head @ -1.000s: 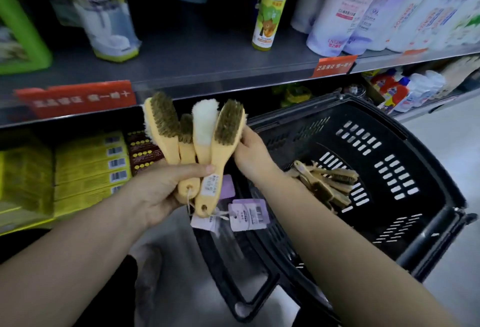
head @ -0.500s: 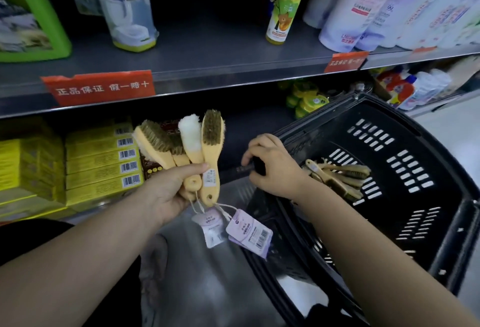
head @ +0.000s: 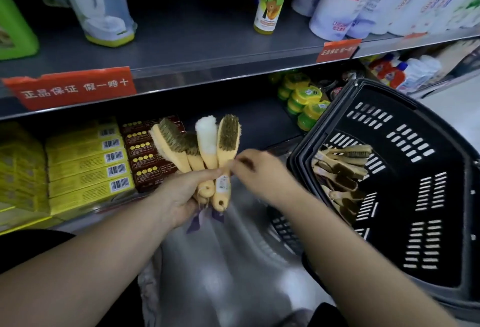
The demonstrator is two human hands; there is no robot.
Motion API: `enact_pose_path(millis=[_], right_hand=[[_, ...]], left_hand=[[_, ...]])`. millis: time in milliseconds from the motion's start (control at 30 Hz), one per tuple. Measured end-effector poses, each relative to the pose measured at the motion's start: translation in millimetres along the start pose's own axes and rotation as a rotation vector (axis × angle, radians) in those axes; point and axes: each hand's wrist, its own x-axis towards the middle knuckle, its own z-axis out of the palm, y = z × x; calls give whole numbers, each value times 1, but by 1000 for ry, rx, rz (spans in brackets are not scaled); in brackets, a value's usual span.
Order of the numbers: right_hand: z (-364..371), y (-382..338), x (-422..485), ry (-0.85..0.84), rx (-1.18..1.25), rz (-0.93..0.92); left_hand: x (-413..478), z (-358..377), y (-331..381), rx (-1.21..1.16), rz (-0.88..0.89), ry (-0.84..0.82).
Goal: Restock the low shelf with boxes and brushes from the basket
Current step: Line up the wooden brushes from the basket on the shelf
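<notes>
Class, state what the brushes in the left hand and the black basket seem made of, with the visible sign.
Brushes: probably pale wood, smooth matt handles with a hanging hole; brownish bristles, one white fluffy pile. Basket: likely moulded plastic, black, slightly glossy, with slot rows.

The left hand (head: 181, 196) and right hand (head: 262, 173) are left bare, the forearms uncovered; black clothing (head: 31, 248) is glimpsed beneath the left arm.

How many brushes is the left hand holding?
4, fanned in the left hand: leftmost bristle brush, a half-hidden one beside it, the white fluffy brush, the rightmost bristle brush. Others may hide behind.
</notes>
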Motion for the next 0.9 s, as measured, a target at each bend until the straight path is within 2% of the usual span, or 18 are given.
enact_pose_path(millis=[100,200,300,367,433,567,700,900], right_hand=[[42,-11,19,-92,451,182],[63,-3,50,-111,905,393],[80,13,96,25,1048,562],[91,19,126,60,1027,634],[104,27,147,7,990,653],[132,43,168,-93,793,571],[145,47,184,-14,741,546],[149,55,187,-34,433,452]], left_hand=[[9,-5,4,-43,39,117],[20,-15,13,-118,59,252],[29,-26,22,-169,94,393],[33,-30,26,-171,106,440],[36,-33,27,-174,97,459],[43,-34,23,-151,69,448],[49,-35,23,-108,100,451],[56,-36,25,-99,101,486]])
